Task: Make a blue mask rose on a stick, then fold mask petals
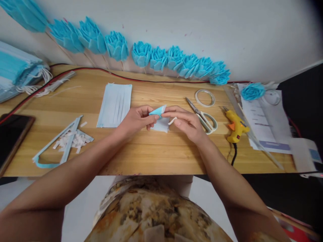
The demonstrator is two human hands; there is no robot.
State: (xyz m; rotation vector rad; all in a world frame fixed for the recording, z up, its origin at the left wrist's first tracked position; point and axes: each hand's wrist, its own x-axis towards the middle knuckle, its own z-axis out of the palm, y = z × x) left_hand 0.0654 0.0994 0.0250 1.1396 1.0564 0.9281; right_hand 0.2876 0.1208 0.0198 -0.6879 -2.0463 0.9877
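Note:
My left hand pinches a small folded piece of blue mask fabric over the middle of the table. The fingertips of my right hand touch the right end of that piece. A short white strip sits at the thumb of my right hand, seemingly held between thumb and fingers. Below both hands lies a pale fabric piece, partly hidden by them. Left of my left hand rests a flat light-blue face mask. White-handled scissors lie just beyond my right hand.
Blue fabric flowers on sticks line the wall. A roll of tape, a yellow glue gun and printed papers lie to the right. White scraps, a phone and stacked masks are left. A cable runs along the back.

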